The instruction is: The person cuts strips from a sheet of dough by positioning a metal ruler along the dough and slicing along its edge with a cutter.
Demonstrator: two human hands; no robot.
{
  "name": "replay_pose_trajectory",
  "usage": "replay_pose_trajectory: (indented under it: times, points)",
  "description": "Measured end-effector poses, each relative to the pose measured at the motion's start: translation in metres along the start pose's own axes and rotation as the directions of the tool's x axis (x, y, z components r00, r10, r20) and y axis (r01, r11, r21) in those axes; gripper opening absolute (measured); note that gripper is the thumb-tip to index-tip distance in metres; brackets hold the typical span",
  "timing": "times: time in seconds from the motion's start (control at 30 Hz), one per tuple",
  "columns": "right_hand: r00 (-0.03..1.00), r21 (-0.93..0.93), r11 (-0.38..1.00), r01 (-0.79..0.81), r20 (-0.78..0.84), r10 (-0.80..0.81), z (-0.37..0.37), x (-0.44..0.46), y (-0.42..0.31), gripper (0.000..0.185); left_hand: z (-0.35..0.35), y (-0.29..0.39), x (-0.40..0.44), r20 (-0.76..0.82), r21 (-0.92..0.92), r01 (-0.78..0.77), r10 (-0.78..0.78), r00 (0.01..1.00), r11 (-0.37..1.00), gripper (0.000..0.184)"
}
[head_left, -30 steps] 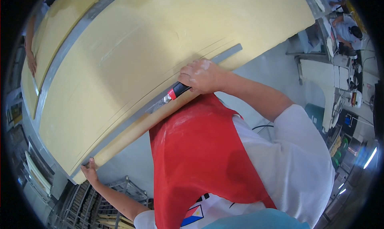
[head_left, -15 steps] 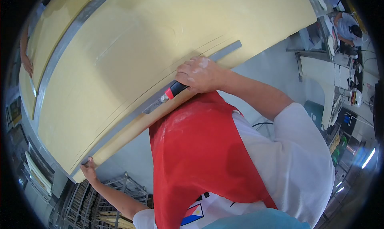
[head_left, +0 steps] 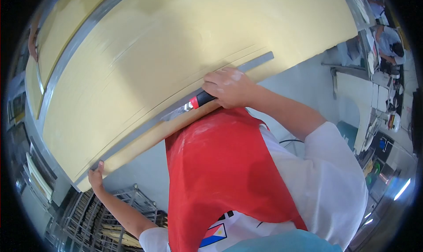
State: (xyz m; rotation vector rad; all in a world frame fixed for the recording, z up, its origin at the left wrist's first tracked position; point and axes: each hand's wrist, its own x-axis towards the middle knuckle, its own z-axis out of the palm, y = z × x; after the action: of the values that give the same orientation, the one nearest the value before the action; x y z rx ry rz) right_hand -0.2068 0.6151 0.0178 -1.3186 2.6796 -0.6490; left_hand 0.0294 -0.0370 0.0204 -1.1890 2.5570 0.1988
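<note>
A long grey metal straightedge [head_left: 259, 62] lies near the front edge of a wide pale-yellow sheet [head_left: 211, 27], which looks like dough. My right hand [head_left: 231, 87] is closed round the black and red handle of a scraper [head_left: 203, 99]. The scraper's metal blade points left along the straightedge and is partly blurred. At the straightedge's left end, my left hand [head_left: 95, 176] grips it, thumb on top; some fingers are hidden. Thin lines run across the sheet, roughly parallel to the straightedge.
A metal strip [head_left: 66, 58] borders the far side of the sheet. Beyond it, another person's hand [head_left: 32, 47] is by a thin rod. A rack [head_left: 128, 199] stands below left. A co-worker [head_left: 391, 43] is at the far right, near a white table [head_left: 352, 87].
The camera view has shifted slightly. My right hand and the scraper appear a little further right, and the blade's angle has changed. My left hand stays at the straightedge's end.
</note>
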Motion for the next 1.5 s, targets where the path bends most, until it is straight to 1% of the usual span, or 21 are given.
replay_pose_trajectory:
  times: [0.07,0.1,0.17,0.2,0.27,0.33,0.37,0.4,0.43,0.5,0.6,0.7,0.83,0.9,0.97,1.03,1.1,1.13,1.23,1.3,1.5]
  points:
    - [0.999,0.003,1.000,-0.026,0.037,0.026,0.002,-0.002,0.000,0.033,-0.009,0.012,-0.007,0.066,-0.055,-0.005,0.009,0.998,0.998,0.089]
    - [0.996,0.002,0.998,-0.059,0.072,0.059,0.003,-0.003,0.000,0.036,-0.006,0.007,-0.004,0.114,-0.267,-0.060,0.094,0.989,0.962,0.085]
    - [0.990,-0.006,0.996,-0.091,0.105,0.092,-0.001,-0.007,0.000,0.039,-0.013,0.030,-0.015,0.162,-0.345,-0.041,0.103,0.982,0.938,0.081]
    - [0.982,-0.022,0.991,-0.134,0.130,0.136,-0.001,-0.006,-0.001,0.042,-0.004,0.022,-0.010,0.113,-0.317,-0.026,0.065,0.992,0.948,0.083]
    - [0.975,-0.070,0.985,-0.160,0.143,0.168,0.004,-0.012,0.005,0.046,-0.010,0.030,-0.012,0.217,-0.304,0.140,-0.075,0.973,0.942,0.093]
    - [0.984,-0.049,0.990,-0.133,0.115,0.138,0.001,-0.014,0.012,0.050,0.007,0.008,0.001,0.183,-0.212,0.178,-0.139,0.973,0.961,0.103]
    - [0.980,-0.010,0.989,-0.150,0.131,0.150,-0.001,-0.013,0.018,0.052,0.002,0.019,-0.004,0.168,-0.044,0.105,-0.096,0.981,0.994,0.107]
    - [0.987,-0.015,0.993,-0.116,0.111,0.117,0.002,-0.018,0.027,0.050,-0.016,0.052,-0.020,0.156,0.059,0.078,-0.086,0.984,0.995,0.096]
    - [0.992,-0.030,0.996,-0.088,0.088,0.091,0.003,-0.021,0.033,0.049,-0.005,0.039,-0.012,0.136,0.178,0.045,-0.070,0.988,0.983,0.103]
    - [0.987,-0.012,0.996,-0.092,0.135,0.092,-0.012,-0.013,0.031,0.045,-0.021,0.053,-0.020,0.174,0.139,0.056,-0.080,0.982,0.989,0.121]
    - [0.991,0.114,0.993,-0.044,0.134,0.029,-0.028,0.011,0.029,0.041,-0.014,0.054,-0.019,0.156,0.259,0.130,-0.174,0.972,0.957,0.127]
    - [0.993,0.244,0.969,-0.029,0.117,0.001,-0.039,0.050,0.026,0.037,0.000,0.051,-0.015,0.117,0.190,0.175,-0.199,0.973,0.966,0.134]
    - [0.985,0.268,0.963,0.032,0.157,-0.077,-0.019,0.125,0.005,0.036,-0.019,0.072,-0.030,0.150,0.160,0.232,-0.255,0.955,0.960,0.143]
    - [0.939,0.459,0.866,-0.199,0.343,0.034,-0.001,0.174,-0.034,0.043,-0.024,0.074,-0.035,0.153,0.125,0.244,-0.262,0.953,0.962,0.145]
    - [0.938,0.497,0.856,-0.139,0.343,-0.046,0.032,0.229,-0.086,0.052,-0.022,0.073,-0.039,0.151,0.089,0.259,-0.270,0.951,0.962,0.146]
    - [0.914,0.471,0.880,0.060,0.330,-0.238,0.074,0.284,-0.141,0.060,-0.009,0.070,-0.044,-0.006,0.044,0.263,-0.263,0.965,0.964,0.138]
    - [0.850,0.393,0.858,0.331,0.270,-0.452,0.121,0.334,-0.204,0.067,-0.005,0.067,-0.050,-0.053,-0.009,0.263,-0.263,0.963,0.965,0.139]
    - [0.810,0.413,0.835,0.363,0.304,-0.502,0.139,0.358,-0.244,0.068,-0.004,0.066,-0.052,-0.087,-0.040,0.243,-0.246,0.965,0.969,0.139]
    - [0.701,0.411,0.753,0.514,0.305,-0.645,0.192,0.416,-0.352,0.066,-0.027,0.066,-0.063,0.000,-0.073,0.218,-0.219,0.976,0.973,0.151]
    - [0.648,0.346,0.753,0.559,0.384,-0.658,0.222,0.450,-0.422,0.064,-0.029,0.061,-0.063,0.025,-0.103,0.205,-0.204,0.979,0.973,0.150]
    - [0.660,0.261,0.754,0.602,0.368,-0.655,0.303,0.514,-0.538,0.065,-0.029,0.050,-0.061,0.052,-0.170,0.174,-0.167,0.985,0.970,0.144]
